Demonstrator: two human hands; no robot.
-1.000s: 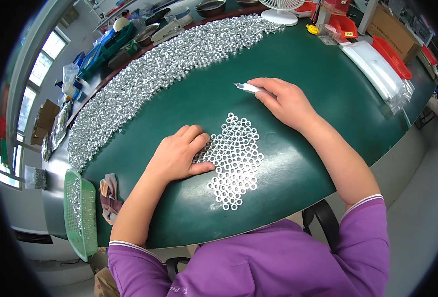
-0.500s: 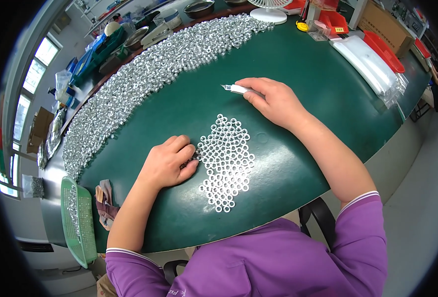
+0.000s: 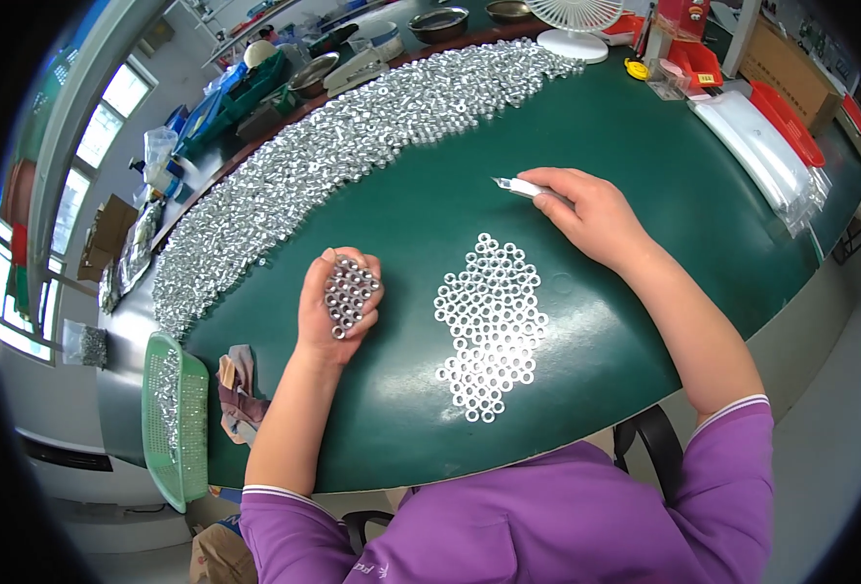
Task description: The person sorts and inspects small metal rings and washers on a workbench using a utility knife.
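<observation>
My left hand (image 3: 316,316) is turned up and closed around a bunch of short metal sleeves (image 3: 350,292), packed side by side with their round holes facing up. It is held between the long pile and a flat patch of similar sleeves (image 3: 489,321) standing close together on the table. My right hand (image 3: 591,216) pinches a small white-handled craft knife (image 3: 525,188), its pointed blade toward the left, beyond the patch. The curled fingers hide part of the handle.
A long heap of silvery sleeves (image 3: 353,146) curves along the table's far edge. At the left stand a green basket (image 3: 193,419) and a crumpled cloth (image 3: 240,394). Clear plastic bags (image 3: 756,151), red trays (image 3: 786,122) and a white fan (image 3: 574,44) lie toward the far right.
My left hand has left the patch's side, turned palm up and now shows the bunch of sleeves. The right hand keeps the knife in much the same place. The whole view has shifted slightly.
</observation>
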